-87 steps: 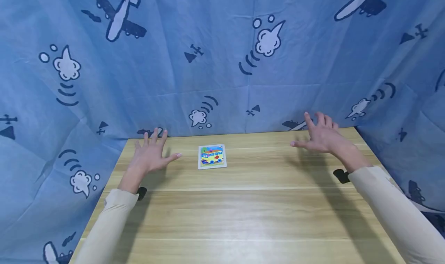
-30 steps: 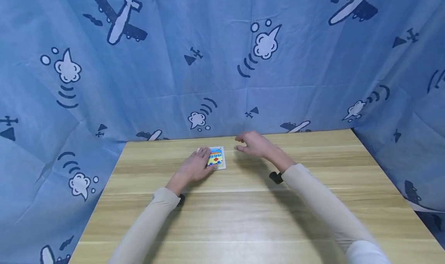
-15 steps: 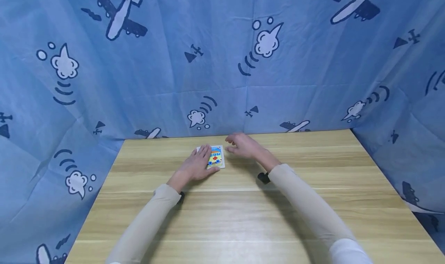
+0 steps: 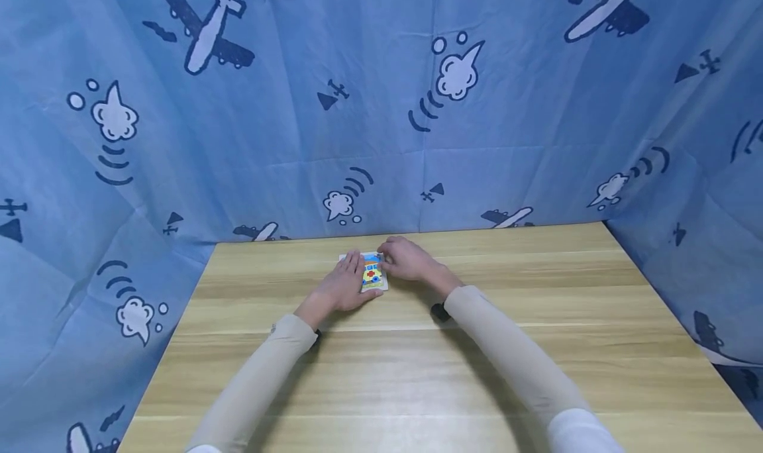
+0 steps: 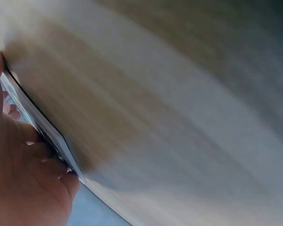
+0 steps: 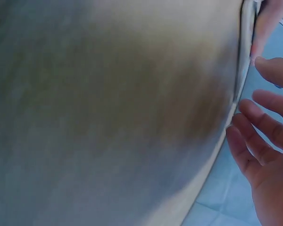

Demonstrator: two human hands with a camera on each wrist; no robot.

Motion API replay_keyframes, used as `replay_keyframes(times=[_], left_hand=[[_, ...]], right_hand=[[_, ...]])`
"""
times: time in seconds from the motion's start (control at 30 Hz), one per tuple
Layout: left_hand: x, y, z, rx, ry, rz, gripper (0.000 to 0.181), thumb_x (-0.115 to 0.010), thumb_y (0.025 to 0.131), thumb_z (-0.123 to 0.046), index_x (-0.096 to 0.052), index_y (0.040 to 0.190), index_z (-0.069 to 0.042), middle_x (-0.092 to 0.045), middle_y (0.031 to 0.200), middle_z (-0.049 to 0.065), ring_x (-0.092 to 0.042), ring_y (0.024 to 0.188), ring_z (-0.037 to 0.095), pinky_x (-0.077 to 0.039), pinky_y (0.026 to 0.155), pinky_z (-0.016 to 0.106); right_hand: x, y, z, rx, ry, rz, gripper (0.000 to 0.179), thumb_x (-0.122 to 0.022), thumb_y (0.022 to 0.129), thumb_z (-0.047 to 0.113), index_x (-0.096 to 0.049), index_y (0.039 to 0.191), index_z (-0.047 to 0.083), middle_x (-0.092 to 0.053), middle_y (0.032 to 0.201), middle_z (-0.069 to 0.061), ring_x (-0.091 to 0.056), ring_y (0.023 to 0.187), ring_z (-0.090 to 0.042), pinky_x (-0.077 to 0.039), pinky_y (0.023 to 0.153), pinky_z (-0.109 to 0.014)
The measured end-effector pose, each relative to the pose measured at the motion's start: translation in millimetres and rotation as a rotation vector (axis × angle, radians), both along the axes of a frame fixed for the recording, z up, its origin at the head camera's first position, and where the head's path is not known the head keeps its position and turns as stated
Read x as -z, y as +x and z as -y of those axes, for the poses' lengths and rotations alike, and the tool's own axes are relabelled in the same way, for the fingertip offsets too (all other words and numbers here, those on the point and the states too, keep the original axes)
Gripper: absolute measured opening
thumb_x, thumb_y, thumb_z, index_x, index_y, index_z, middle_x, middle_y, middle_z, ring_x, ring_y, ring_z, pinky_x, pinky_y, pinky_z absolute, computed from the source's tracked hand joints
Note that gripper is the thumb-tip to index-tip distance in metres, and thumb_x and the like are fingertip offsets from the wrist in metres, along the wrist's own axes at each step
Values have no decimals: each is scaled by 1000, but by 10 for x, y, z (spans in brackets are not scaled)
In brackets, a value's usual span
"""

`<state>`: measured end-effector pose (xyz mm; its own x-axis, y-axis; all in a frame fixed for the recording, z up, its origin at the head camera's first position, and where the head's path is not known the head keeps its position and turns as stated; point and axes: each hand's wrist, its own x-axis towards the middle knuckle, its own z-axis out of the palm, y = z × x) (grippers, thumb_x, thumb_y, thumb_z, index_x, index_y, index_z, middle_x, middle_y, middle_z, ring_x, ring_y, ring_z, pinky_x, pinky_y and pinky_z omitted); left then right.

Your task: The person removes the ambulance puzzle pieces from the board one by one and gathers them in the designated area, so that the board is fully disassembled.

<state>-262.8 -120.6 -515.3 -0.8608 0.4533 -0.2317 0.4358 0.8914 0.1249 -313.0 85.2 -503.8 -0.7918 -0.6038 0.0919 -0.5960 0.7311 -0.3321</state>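
A small square picture board (image 4: 372,277) with a pale border lies flat on the wooden table, showing a yellow cartoon ambulance with a red cross. My left hand (image 4: 343,287) rests across its left part, fingers extended over the picture and thumb along the near edge. That side of the picture is hidden beneath it. In the left wrist view the board's thin edge (image 5: 37,115) runs beside the left hand (image 5: 30,174). My right hand (image 4: 408,259) is at the board's right edge, fingertips by the far right corner. The right wrist view shows the right hand's (image 6: 269,155) fingers loosely bent, thumb apart.
The light wooden table (image 4: 381,373) extends toward me and to both sides. Behind it hangs a blue curtain (image 4: 381,122) printed with planes and clouds, which also closes off the left and right. Dark wrist cameras sit under both sleeves.
Both hands have come inward from wide apart. The left hand came down onto the picture board and stays there. The right hand has moved left until its fingertips reach the board's right edge.
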Motion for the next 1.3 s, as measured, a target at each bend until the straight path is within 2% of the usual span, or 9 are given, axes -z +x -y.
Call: replay_keyframes(times=[0.37, 0.67, 1.0, 1.3], left_hand=[[-33, 23, -14, 8, -25, 12, 95, -33, 108, -67, -13, 166, 6, -6, 176, 25, -6, 166, 39, -16, 136, 48], [-67, 32, -14, 8, -50, 9, 94, -32, 108, -66, -13, 166, 4, -7, 176, 24, -8, 166, 38, -17, 136, 47], [-18, 11, -20, -6, -56, 14, 95, -31, 107, -69, -13, 167, 3, -7, 177, 23, -7, 166, 37, -16, 136, 46], [8, -5, -30, -11, -68, 9, 95, -30, 107, -69, -12, 167, 2, -5, 177, 22, -6, 167, 36, -15, 137, 45]], right_hand=[[68, -61, 117, -30, 45, -33, 28, -70, 100, 20, -78, 121, 4, -70, 116, -11, -65, 113, -28, -54, 106, -43], [31, -73, 141, -23, 28, -25, 26, -72, 99, 19, -78, 118, 4, -71, 114, -11, -66, 110, -29, -55, 103, -44], [23, -83, 161, -4, 53, -19, 24, -72, 98, 20, -79, 114, 3, -70, 113, -11, -64, 108, -29, -55, 102, -45], [13, -112, 190, 23, 39, 34, 22, -74, 96, 18, -75, 110, 2, -68, 109, -12, -62, 105, -28, -55, 99, -43]])
